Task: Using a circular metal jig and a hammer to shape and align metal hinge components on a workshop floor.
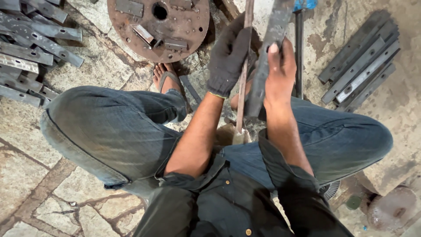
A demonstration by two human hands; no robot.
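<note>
while the person squatted over the stone floor point(30, 175) in blue jeans, both hands were up between the knees, close together but not touching. the left hand point(229, 57), in a dark knit glove, was wrapped around a thin rusty rod point(242, 83); the rod stood almost upright in the view, its long axis running from the top edge down to a pale lump at its lower end, between the thighs. the right hand point(280, 72), bare, was clamped on a flat grey metal bar point(267, 57), thumb pressed along its face. the bar lay just beside the rod, its length also running top to bottom, leaning slightly so the upper end pointed toward the top right. beyond the hands, near the floor's far edge, sat a round rusty plate point(158, 27) with holes and welded blocks. a heap of flat drilled strips point(30, 48) lay at the far left, a neater stack of strips point(362, 66) at the right. one foot in a sandal point(166, 78) showed below the plate.
</note>
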